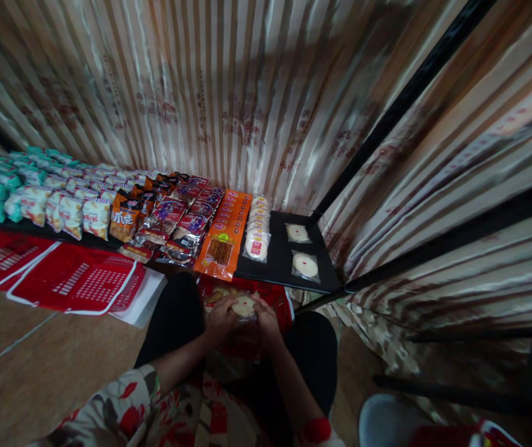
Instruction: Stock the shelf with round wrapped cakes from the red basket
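My left hand [219, 320] and my right hand [266, 320] are both closed round a round pale cake in a clear wrapper [244, 305], held low over a red bag or basket [275, 301] between my knees. Just beyond it lies a black shelf [279, 261]. On the shelf a row of the same wrapped cakes [257, 233] runs back. Two single wrapped cakes [305, 265] lie to the right of the row.
Left of the cakes the shelf holds an orange snack pack [225, 239], dark red packets [186, 217], orange bags [125, 217] and several white and green bags [37, 198]. Red plastic baskets [74, 279] lie on the floor at left. Striped curtains hang behind.
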A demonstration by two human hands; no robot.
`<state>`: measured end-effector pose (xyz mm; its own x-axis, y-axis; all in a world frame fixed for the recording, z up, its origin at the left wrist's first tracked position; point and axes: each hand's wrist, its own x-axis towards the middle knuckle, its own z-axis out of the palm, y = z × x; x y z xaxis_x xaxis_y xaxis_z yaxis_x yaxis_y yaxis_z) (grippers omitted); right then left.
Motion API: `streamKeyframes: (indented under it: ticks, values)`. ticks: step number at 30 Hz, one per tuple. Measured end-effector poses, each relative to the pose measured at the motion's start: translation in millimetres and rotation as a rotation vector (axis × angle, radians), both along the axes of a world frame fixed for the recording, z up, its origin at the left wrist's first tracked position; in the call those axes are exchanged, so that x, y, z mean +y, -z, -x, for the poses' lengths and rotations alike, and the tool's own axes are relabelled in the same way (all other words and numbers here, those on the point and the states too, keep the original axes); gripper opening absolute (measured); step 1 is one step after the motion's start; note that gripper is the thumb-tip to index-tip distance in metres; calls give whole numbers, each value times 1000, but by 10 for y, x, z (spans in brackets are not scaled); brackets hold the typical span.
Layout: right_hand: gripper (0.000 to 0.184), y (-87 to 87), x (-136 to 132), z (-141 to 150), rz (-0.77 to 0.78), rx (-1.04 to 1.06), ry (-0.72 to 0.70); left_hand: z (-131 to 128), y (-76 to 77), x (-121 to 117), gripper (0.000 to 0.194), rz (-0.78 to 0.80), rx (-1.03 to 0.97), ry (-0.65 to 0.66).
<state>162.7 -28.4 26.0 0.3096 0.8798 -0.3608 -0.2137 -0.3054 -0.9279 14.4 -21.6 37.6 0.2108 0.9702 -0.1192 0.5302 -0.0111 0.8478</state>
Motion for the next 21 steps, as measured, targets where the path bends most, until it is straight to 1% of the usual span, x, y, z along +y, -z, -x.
streamKeyframes:
  ticks: [5, 8, 12, 17, 21]
  values:
    - [26, -209, 14, -49, 101, 96, -26, 16, -48, 24, 43, -34, -36, 67]
    - [21, -289, 35, -52, 147, 159, -29, -10, -88, 22, 46, -36, -18, 57]
    - [17, -341, 67, -48, 186, 186, -45, -47, -130, 17, 36, -42, -12, 27]
    - [26, -341, 83, -60, 215, 183, -88, -64, -147, 48, 25, -79, -27, 22]
    - [36, -362, 92, -62, 259, 176, -116, -91, -148, 69, 27, -77, -27, -16]
